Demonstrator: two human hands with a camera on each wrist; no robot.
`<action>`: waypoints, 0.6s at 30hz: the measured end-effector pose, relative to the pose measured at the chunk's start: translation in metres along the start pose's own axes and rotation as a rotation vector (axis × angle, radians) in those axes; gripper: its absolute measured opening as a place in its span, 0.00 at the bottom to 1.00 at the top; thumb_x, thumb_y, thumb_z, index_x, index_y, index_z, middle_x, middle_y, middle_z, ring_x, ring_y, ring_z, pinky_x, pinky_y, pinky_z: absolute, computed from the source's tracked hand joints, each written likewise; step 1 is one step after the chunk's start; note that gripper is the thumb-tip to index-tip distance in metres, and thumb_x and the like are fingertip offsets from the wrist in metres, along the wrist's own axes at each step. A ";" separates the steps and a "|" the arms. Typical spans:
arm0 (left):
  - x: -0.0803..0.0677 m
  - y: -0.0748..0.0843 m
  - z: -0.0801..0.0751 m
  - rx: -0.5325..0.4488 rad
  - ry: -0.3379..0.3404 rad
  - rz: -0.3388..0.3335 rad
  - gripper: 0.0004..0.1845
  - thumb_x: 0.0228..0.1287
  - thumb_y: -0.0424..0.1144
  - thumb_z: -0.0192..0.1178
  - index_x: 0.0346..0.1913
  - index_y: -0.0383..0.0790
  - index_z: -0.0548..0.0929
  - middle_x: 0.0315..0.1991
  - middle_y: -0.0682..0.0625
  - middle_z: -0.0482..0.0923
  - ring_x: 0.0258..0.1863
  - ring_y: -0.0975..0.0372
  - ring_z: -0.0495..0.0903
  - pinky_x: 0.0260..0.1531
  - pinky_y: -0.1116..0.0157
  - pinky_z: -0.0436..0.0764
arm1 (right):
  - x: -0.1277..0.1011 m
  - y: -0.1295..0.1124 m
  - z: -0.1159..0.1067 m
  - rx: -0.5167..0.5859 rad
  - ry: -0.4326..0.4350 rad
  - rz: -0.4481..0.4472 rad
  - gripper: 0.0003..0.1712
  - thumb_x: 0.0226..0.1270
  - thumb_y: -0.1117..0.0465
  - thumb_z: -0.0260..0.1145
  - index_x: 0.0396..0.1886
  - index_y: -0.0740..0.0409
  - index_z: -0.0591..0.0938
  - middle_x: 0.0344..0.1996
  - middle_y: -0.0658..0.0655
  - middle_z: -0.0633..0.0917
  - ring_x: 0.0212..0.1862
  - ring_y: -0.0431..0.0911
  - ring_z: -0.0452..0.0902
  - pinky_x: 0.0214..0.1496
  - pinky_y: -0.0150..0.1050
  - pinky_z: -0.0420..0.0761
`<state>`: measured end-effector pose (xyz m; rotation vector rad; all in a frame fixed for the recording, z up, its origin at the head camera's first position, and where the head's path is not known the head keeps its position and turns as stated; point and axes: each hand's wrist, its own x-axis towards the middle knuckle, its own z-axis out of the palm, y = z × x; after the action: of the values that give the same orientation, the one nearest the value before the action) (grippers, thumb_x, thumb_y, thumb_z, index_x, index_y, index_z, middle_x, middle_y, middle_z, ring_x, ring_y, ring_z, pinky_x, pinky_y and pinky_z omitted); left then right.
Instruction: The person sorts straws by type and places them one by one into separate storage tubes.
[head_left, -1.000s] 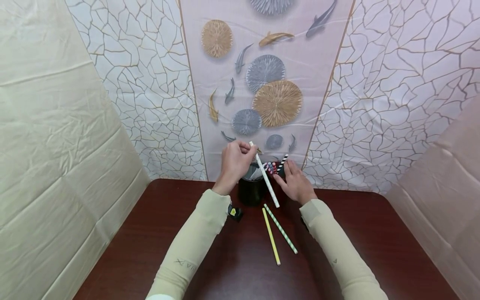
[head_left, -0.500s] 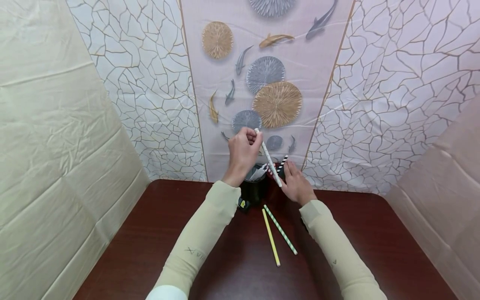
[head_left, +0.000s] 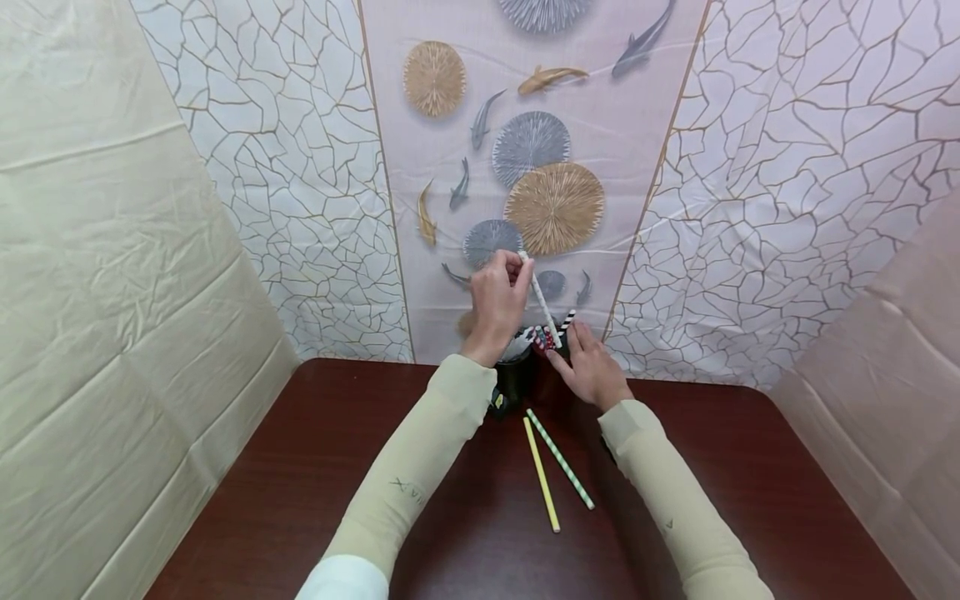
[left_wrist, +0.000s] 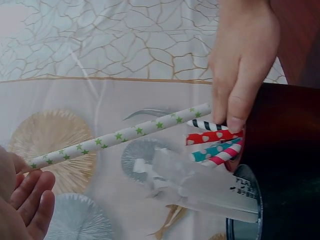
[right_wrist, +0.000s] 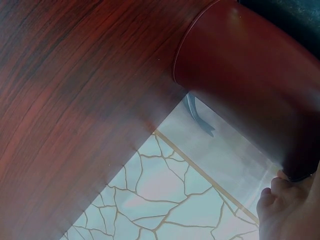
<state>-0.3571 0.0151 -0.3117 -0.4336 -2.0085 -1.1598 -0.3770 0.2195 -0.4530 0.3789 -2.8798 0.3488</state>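
- Left hand (head_left: 498, 297) pinches the star-printed straw (left_wrist: 120, 136) at its top end — the straw slants down toward the dark red cup (right_wrist: 250, 80).
- Right hand (head_left: 592, 367) holds that cup, fingers curled round its rim.

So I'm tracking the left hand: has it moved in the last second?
Yes. The left hand with its starred straw went up and slightly right, from beside the cup toward the wall's grey disc.

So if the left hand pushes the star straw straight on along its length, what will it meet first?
Probably the bunch of straws in the dark cup, where the right hand rests. The star straw held by the left hand ends beside them; depth is unclear.
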 end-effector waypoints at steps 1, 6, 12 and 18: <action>-0.001 -0.001 0.002 0.004 -0.006 0.004 0.10 0.76 0.40 0.65 0.43 0.35 0.85 0.36 0.45 0.92 0.36 0.57 0.91 0.43 0.63 0.88 | 0.000 0.000 0.000 0.001 0.001 0.002 0.52 0.85 0.32 0.42 0.84 0.72 0.51 0.85 0.72 0.50 0.86 0.65 0.44 0.85 0.61 0.55; -0.005 -0.004 0.012 0.047 -0.042 0.009 0.09 0.76 0.41 0.65 0.44 0.36 0.85 0.38 0.46 0.92 0.38 0.59 0.91 0.45 0.62 0.87 | 0.000 0.001 0.001 0.006 -0.001 0.004 0.52 0.85 0.32 0.41 0.84 0.72 0.50 0.85 0.72 0.49 0.86 0.65 0.44 0.85 0.61 0.55; -0.010 -0.009 0.023 0.079 -0.060 0.021 0.09 0.76 0.42 0.66 0.43 0.38 0.85 0.37 0.48 0.92 0.37 0.60 0.90 0.43 0.62 0.87 | 0.000 0.002 0.001 0.013 0.004 0.004 0.51 0.85 0.33 0.43 0.84 0.72 0.50 0.85 0.72 0.50 0.86 0.64 0.45 0.86 0.60 0.56; -0.012 -0.012 0.032 0.117 -0.093 0.004 0.10 0.77 0.44 0.64 0.43 0.40 0.85 0.38 0.49 0.92 0.38 0.59 0.90 0.43 0.61 0.86 | 0.001 0.002 0.002 0.019 0.013 -0.008 0.51 0.85 0.34 0.44 0.84 0.72 0.50 0.85 0.73 0.50 0.86 0.65 0.45 0.86 0.60 0.55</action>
<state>-0.3709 0.0365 -0.3376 -0.4393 -2.1419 -1.0301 -0.3793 0.2209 -0.4555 0.3906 -2.8632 0.3762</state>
